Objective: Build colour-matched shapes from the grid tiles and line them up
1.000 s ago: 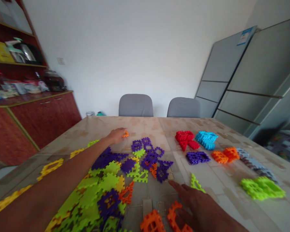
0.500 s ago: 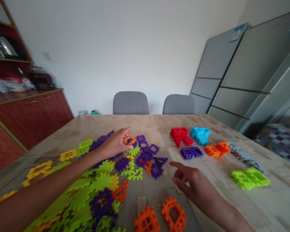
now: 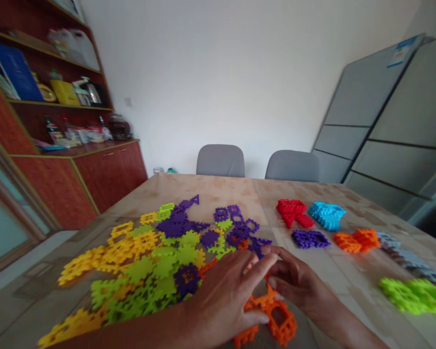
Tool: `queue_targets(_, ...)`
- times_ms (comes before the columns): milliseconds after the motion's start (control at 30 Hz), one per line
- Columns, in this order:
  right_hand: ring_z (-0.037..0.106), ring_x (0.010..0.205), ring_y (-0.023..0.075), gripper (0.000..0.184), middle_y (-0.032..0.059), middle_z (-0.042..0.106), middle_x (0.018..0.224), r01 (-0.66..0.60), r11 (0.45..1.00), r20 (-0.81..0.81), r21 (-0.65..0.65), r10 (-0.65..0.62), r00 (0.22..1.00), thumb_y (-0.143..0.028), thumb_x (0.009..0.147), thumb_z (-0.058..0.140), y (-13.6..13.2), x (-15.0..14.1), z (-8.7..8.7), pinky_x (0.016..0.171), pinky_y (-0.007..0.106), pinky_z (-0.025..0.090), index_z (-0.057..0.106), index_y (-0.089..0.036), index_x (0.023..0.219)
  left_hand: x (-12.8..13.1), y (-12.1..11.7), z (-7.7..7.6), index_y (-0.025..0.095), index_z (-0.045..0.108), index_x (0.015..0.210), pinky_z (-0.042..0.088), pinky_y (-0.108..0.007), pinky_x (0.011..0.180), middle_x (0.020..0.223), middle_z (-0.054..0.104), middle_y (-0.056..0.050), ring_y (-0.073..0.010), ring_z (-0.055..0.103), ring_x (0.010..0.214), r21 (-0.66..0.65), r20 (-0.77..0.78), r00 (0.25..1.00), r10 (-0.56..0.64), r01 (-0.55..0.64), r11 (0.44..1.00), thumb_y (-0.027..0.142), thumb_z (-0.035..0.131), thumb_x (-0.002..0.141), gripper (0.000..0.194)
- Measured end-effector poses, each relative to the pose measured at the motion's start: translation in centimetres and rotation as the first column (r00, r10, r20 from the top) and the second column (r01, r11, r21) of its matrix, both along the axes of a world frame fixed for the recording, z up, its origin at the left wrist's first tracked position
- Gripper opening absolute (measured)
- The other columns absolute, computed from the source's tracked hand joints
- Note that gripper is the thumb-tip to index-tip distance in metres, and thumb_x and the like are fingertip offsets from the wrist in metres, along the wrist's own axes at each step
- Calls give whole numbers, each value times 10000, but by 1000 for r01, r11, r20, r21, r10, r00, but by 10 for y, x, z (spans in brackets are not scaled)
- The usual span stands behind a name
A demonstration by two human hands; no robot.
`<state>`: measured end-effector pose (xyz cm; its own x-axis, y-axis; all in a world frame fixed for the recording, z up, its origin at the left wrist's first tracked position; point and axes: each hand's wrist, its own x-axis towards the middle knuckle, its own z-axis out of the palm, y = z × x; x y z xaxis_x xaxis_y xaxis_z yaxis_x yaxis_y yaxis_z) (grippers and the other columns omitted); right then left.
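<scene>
My left hand point(image 3: 232, 291) reaches across the front of the table, thumb and forefinger spread apart, just above the orange toothed pieces. My right hand point(image 3: 298, 278) meets it from the right, with curled fingers and its thumb against an orange plastic piece point(image 3: 266, 297). Most of that piece is hidden between the hands. Below them lies an orange toothed block with a round-topped opening point(image 3: 282, 324), beside another orange block point(image 3: 246, 335) partly covered by my left hand.
Left of the hands spreads a heap of green point(image 3: 167, 264), yellow point(image 3: 121, 252) and purple point(image 3: 176, 223) interlocking pieces. On the right stand sorted groups: red point(image 3: 290, 208), light blue point(image 3: 326, 213), purple point(image 3: 310, 238), orange point(image 3: 356, 240), grey point(image 3: 410, 257) and green point(image 3: 416, 294). Two chairs point(image 3: 221, 160) stand behind.
My left hand has come back from the far pieces to the front, beside my right hand. An orange piece is gone from among the purple ones. The view has turned left.
</scene>
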<state>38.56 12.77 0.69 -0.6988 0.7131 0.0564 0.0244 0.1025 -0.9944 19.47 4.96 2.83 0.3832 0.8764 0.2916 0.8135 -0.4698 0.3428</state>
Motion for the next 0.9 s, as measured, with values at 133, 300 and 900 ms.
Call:
queue_targets(133, 488, 654, 122, 373, -25, 545, 733, -54, 999, 82, 8, 53, 995, -481, 865, 652, 8, 11, 8, 566, 232, 368, 534, -232, 1117, -28, -18, 10, 253, 479, 1346, 431, -455, 1060, 1358, 556, -75, -297, 511, 1222, -12, -34, 999, 0, 0, 1000, 388, 808, 774, 673)
queue_targets(300, 555, 806, 156, 253, 25, 618, 901, -62, 995, 143, 77, 50, 988, -462, 884, 630, 21, 23, 18, 702, 268, 443, 610, -219, 951, -118, -41, -12, 262, 573, 1256, 397, -424, 1095, 1324, 594, -50, -246, 526, 1233, -83, -172, 984, 46, -61, 995, 199, 600, 919, 343)
queue_targets(900, 615, 884, 199, 330, 62, 677, 959, -256, 946, 411, 200, 157, 898, -480, 955, 503, 24, 27, 21, 768, 304, 475, 662, -199, 1021, -185, 12, -34, 198, 577, 1296, 422, -360, 1076, 1331, 609, -78, -223, 549, 1246, 16, -32, 979, 202, -202, 979, 363, 262, 1033, 442)
